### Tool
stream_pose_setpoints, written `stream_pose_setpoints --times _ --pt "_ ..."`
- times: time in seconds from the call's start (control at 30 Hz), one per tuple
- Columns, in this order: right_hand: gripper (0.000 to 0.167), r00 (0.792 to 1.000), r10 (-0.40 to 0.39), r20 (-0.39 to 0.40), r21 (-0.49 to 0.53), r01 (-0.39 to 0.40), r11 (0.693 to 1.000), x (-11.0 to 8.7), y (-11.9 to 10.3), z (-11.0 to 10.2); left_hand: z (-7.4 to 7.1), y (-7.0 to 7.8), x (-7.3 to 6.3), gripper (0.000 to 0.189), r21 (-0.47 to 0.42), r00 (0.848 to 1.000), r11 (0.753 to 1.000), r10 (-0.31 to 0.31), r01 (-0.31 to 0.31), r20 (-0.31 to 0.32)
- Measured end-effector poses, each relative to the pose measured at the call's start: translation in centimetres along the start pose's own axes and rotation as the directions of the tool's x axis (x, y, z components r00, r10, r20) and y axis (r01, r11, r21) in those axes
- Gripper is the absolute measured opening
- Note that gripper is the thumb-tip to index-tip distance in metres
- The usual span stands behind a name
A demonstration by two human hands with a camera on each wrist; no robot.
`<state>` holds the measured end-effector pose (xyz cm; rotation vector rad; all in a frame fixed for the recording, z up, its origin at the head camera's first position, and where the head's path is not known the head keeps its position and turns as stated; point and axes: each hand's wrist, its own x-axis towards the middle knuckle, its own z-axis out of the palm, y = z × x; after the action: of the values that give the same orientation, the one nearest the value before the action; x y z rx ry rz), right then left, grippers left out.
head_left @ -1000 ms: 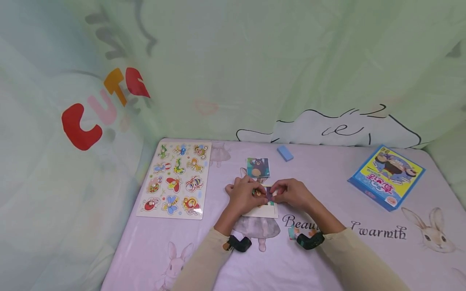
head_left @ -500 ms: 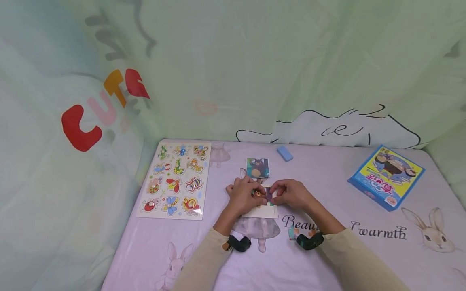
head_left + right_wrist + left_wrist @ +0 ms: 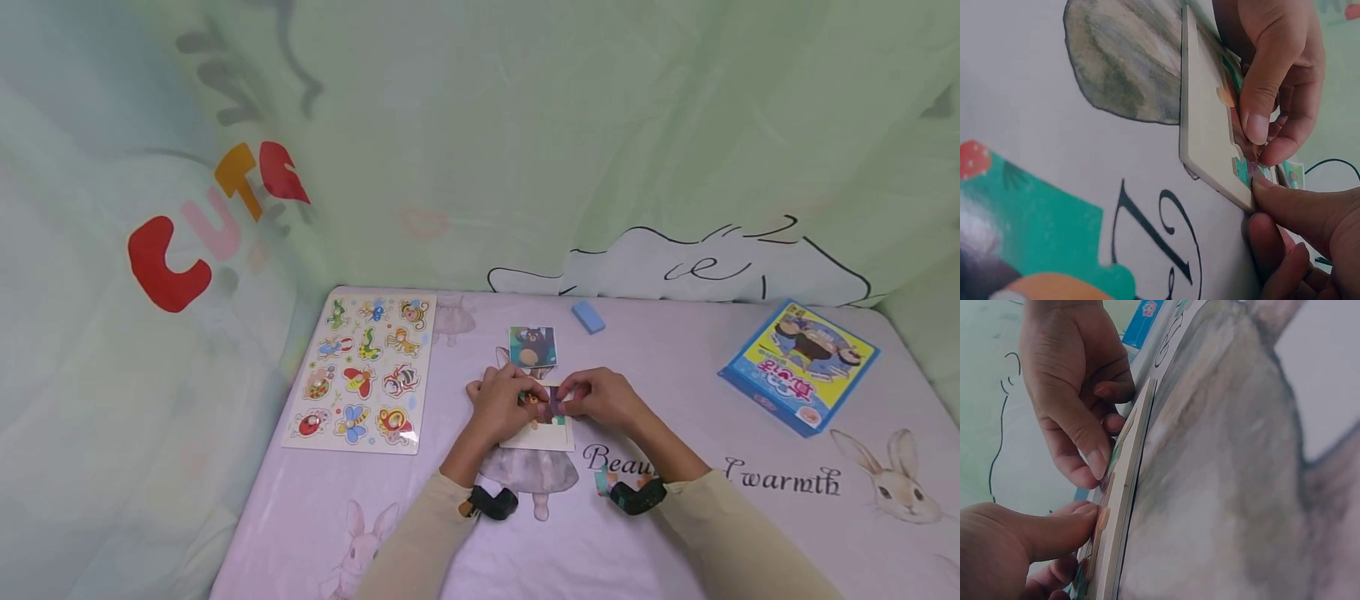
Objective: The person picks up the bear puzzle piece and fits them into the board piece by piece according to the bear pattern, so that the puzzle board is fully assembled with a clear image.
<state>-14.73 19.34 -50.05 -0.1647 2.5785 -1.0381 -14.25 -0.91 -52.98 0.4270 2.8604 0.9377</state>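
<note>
A pale jigsaw tray (image 3: 536, 442) lies on the table before me, with bear-picture pieces in its recess. My left hand (image 3: 497, 402) is over its left part, thumb and index fingertip pinching at a brown jigsaw piece (image 3: 1235, 112). From the right, my right hand (image 3: 602, 400) pinches a purple and teal jigsaw piece (image 3: 554, 408) between thumb and fingers. The two hands' fingertips nearly meet over the tray. In the right wrist view, the right thumb (image 3: 1297, 203) presses at the tray's corner edge. Fingers cover much of the picture.
A bear picture card (image 3: 532, 346) lies just beyond the tray, and a blue block (image 3: 588, 317) farther back. An insect peg puzzle board (image 3: 360, 375) is at left, a blue and yellow box (image 3: 802, 367) at right. Loose jigsaw pieces (image 3: 1047, 219) lie by my right wrist.
</note>
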Motion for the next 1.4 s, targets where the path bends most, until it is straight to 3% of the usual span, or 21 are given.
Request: stream_pose_setpoints --times 0.47,0.73,1.0,1.2,1.4 --pt "0.012 0.998 0.069 -0.004 0.011 -0.069 0.998 0.1 -0.3 0.1 0.1 0.6 0.2 0.004 0.035 0.999 0.998 -0.047 0.048 -0.018" --pt "0.012 0.998 0.064 0.023 0.002 -0.064 0.998 0.1 -0.3 -0.1 0.0 0.8 0.3 0.005 0.03 0.998 0.998 -0.058 0.058 -0.017" --pt "0.019 0.998 0.015 0.066 -0.022 -0.014 1.0 0.2 -0.3 -0.5 -0.8 -0.4 0.0 0.01 -0.034 0.998 0.999 0.014 -0.012 0.058" --pt "0.019 0.998 0.026 0.053 -0.022 -0.024 0.999 0.0 -0.6 -0.4 -2.4 -1.6 -0.3 0.011 -0.151 0.999 0.988 0.016 -0.009 0.043" --pt "0.018 0.999 0.039 0.033 -0.022 -0.039 0.999 -0.1 -0.6 -0.3 -3.6 -3.2 -0.5 0.008 -0.073 1.0 0.997 -0.007 0.009 0.026"
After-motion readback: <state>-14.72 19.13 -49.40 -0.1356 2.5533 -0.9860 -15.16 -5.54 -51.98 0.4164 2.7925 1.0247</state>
